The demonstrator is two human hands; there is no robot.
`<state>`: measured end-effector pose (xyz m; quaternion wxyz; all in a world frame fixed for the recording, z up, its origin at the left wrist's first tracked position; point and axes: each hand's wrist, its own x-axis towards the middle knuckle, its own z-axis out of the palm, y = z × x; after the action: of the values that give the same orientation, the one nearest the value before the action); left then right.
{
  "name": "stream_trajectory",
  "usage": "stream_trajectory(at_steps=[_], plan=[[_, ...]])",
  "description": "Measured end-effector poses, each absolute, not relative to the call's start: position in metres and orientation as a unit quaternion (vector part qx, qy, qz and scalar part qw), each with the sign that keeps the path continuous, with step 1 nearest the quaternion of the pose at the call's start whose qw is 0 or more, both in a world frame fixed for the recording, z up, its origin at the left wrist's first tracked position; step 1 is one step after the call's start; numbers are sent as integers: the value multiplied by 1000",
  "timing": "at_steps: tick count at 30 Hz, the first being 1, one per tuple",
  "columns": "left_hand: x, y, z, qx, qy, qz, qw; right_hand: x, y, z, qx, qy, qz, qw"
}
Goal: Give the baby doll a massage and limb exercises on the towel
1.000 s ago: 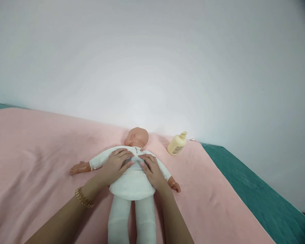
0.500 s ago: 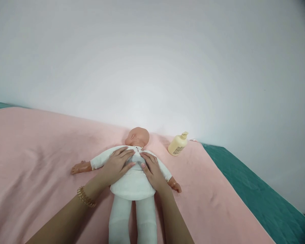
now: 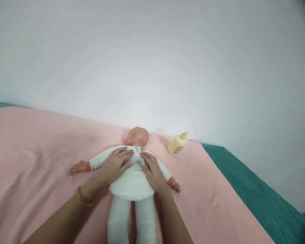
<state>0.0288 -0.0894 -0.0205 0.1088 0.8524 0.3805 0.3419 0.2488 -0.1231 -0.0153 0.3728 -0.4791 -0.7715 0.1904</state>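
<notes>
A baby doll [image 3: 132, 188] in white clothes lies face down on a pink cloth, its bald head turned to the left and its arms spread. My left hand [image 3: 117, 165] lies flat on the left side of its upper back, thumb pointing inward, with a coiled bracelet at the wrist. On the right side of the upper back rests my right hand [image 3: 152, 171], fingers extended. Neither hand grips anything. Between the two thumbs a strip of the doll's back shows.
A pale yellow pump bottle [image 3: 177, 144] stands right of the doll's head. The pink cloth [image 3: 203, 203] covers a green surface [image 3: 254, 186], which shows along the right. A plain pale wall [image 3: 152, 67] rises behind.
Both hands stay on the doll's back with almost the same pose. The left wrist and bracelet have shifted slightly to the left.
</notes>
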Motion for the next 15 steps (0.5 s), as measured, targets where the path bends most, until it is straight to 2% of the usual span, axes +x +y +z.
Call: stream_trajectory(at_steps=[5, 8, 11, 15], plan=[[18, -97, 8, 814, 383, 415, 134, 254, -139, 2, -450, -728, 169, 489], [14, -110, 33, 822, 355, 382, 228, 253, -150, 14, -403, -730, 189, 518], [16, -126, 50, 861, 279, 278, 320, 248, -160, 21, -373, -772, 206, 472], [23, -141, 59, 879, 220, 183, 382, 243, -169, 26, -365, -823, 238, 364]])
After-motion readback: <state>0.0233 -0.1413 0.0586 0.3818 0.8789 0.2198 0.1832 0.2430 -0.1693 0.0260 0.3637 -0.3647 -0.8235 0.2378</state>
